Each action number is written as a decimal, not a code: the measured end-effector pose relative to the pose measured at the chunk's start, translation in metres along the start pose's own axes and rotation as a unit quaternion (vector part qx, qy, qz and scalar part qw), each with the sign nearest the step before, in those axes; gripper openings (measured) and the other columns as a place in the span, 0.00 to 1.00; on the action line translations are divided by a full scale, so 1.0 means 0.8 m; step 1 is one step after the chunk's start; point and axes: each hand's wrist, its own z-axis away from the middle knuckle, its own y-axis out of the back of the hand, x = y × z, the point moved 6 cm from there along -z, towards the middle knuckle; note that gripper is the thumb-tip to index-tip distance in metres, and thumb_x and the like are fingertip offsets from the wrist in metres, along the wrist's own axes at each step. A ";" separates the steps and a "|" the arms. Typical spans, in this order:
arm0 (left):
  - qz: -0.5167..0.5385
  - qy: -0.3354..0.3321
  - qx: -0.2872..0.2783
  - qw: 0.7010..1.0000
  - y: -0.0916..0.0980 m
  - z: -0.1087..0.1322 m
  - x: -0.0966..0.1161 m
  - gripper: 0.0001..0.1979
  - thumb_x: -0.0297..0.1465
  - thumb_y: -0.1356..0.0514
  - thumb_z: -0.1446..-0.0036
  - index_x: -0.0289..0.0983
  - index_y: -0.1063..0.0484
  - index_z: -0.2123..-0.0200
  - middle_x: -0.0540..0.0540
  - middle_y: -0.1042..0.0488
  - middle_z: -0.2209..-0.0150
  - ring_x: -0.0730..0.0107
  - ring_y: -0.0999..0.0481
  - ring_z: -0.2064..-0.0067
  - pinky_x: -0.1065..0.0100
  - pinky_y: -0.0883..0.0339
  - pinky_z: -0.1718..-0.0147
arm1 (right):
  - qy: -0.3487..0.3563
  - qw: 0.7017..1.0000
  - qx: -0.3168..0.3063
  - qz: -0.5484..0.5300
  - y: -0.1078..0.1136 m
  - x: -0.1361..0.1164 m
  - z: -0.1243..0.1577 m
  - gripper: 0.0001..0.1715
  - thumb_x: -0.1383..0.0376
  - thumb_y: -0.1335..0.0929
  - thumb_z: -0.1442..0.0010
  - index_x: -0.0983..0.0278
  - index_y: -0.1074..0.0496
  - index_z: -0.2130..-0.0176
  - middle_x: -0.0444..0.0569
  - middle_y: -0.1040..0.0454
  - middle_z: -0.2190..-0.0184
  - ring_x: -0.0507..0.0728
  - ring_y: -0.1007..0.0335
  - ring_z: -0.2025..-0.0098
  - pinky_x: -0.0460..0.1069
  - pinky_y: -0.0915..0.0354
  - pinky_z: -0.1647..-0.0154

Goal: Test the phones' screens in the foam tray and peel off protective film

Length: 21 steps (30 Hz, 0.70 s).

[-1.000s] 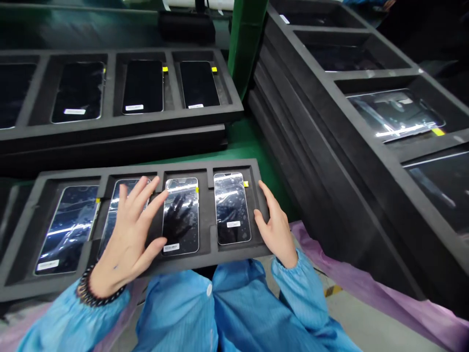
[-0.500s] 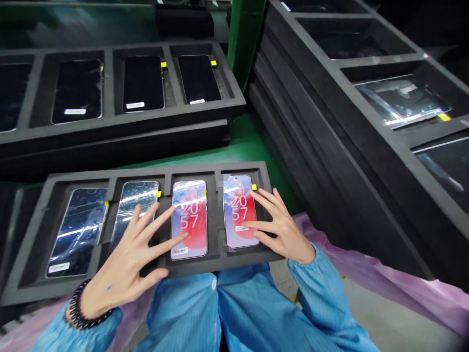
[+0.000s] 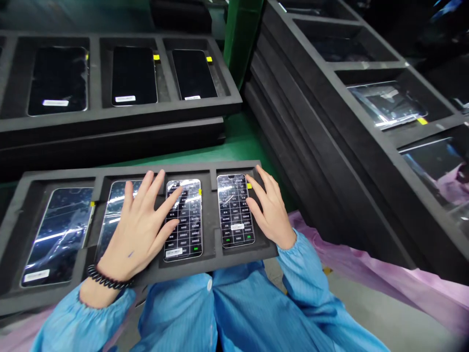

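Note:
A black foam tray (image 3: 216,259) with phones in its compartments lies in front of me. My left hand (image 3: 141,220), fingers spread, covers part of the second phone (image 3: 116,208) and reaches onto the third phone (image 3: 186,220); its index fingertip is at that screen's upper part. My right hand (image 3: 269,205) is open at the right edge of the rightmost phone (image 3: 236,210), beside its yellow tab. Both of these phones show a dark grid menu with green labels at the bottom. The leftmost phone (image 3: 58,234) has a dark, reflective screen and a white label.
Behind stands another foam tray (image 3: 120,115) of dark-screened phones, each with a yellow tab. Tall stacked foam trays (image 3: 311,127) rise on the right, with film-wrapped phones on top. A green post (image 3: 240,44) stands between them. Pink cloth (image 3: 351,254) hangs low at right.
The two right-hand phones went from a red-and-purple clock screen to a dark grid menu. My left hand shifted up slightly, and my right hand moved off its screen to the edge.

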 end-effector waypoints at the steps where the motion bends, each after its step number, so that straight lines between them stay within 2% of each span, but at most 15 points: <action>1: 0.001 -0.002 -0.001 1.000 -0.002 -0.002 0.000 0.33 0.34 0.52 0.31 0.52 0.60 0.27 0.46 0.68 0.23 0.40 0.61 0.25 0.33 0.66 0.30 | -0.002 1.000 0.011 0.008 0.002 0.000 0.001 0.29 0.57 0.42 0.26 0.64 0.41 0.32 0.60 0.49 0.27 0.64 0.54 0.26 0.67 0.49 0.27; 5: 0.011 0.006 -0.012 1.000 -0.007 0.005 -0.001 0.35 0.34 0.51 0.32 0.53 0.61 0.27 0.47 0.69 0.24 0.36 0.60 0.25 0.27 0.64 0.31 | 0.002 0.998 0.058 0.039 0.012 -0.002 0.005 0.23 0.62 0.42 0.27 0.62 0.31 0.38 0.57 0.45 0.28 0.64 0.49 0.27 0.67 0.46 0.29; 8: 0.007 0.018 -0.016 1.000 -0.005 0.021 0.001 0.36 0.33 0.48 0.33 0.56 0.60 0.27 0.49 0.68 0.24 0.34 0.60 0.25 0.24 0.65 0.33 | 0.034 0.998 0.034 0.051 0.013 -0.009 0.009 0.20 0.62 0.39 0.28 0.59 0.26 0.43 0.54 0.44 0.28 0.65 0.48 0.28 0.71 0.51 0.28; 10: 0.008 0.013 -0.025 1.000 -0.003 0.035 0.003 0.36 0.35 0.47 0.34 0.56 0.56 0.28 0.49 0.65 0.24 0.35 0.60 0.25 0.25 0.65 0.32 | 0.061 0.997 0.011 0.048 0.014 -0.014 0.013 0.18 0.61 0.37 0.29 0.59 0.23 0.46 0.54 0.41 0.30 0.65 0.46 0.29 0.72 0.51 0.29; 13: 0.067 -0.048 -0.057 0.995 0.005 0.055 0.014 0.31 0.35 0.47 0.35 0.55 0.46 0.30 0.50 0.54 0.25 0.40 0.56 0.25 0.30 0.63 0.30 | 0.138 0.990 -0.004 -0.035 0.022 -0.024 0.023 0.16 0.63 0.36 0.29 0.60 0.20 0.62 0.52 0.25 0.41 0.62 0.33 0.36 0.68 0.42 0.31; 16: 0.159 -0.094 -0.053 0.981 0.023 0.062 0.020 0.27 0.35 0.52 0.34 0.57 0.38 0.34 0.54 0.45 0.28 0.45 0.48 0.27 0.34 0.60 0.29 | 0.172 0.976 -0.002 -0.134 0.031 -0.026 0.023 0.25 0.65 0.38 0.29 0.60 0.25 0.75 0.48 0.18 0.53 0.59 0.25 0.46 0.62 0.34 0.37; 18: 0.171 -0.075 -0.024 0.982 0.033 0.053 0.014 0.26 0.35 0.54 0.34 0.59 0.38 0.35 0.57 0.45 0.28 0.46 0.47 0.27 0.33 0.61 0.28 | 0.148 0.979 0.015 -0.141 0.032 -0.022 0.012 0.26 0.64 0.40 0.28 0.60 0.25 0.75 0.49 0.18 0.53 0.59 0.25 0.45 0.62 0.33 0.38; 21: 0.116 -0.025 0.010 0.993 0.034 0.025 0.001 0.29 0.33 0.54 0.33 0.61 0.44 0.32 0.60 0.52 0.26 0.46 0.53 0.25 0.31 0.67 0.29 | 0.114 0.989 0.025 -0.086 0.022 -0.020 -0.010 0.23 0.61 0.42 0.27 0.60 0.20 0.61 0.51 0.23 0.44 0.61 0.31 0.39 0.63 0.36 0.36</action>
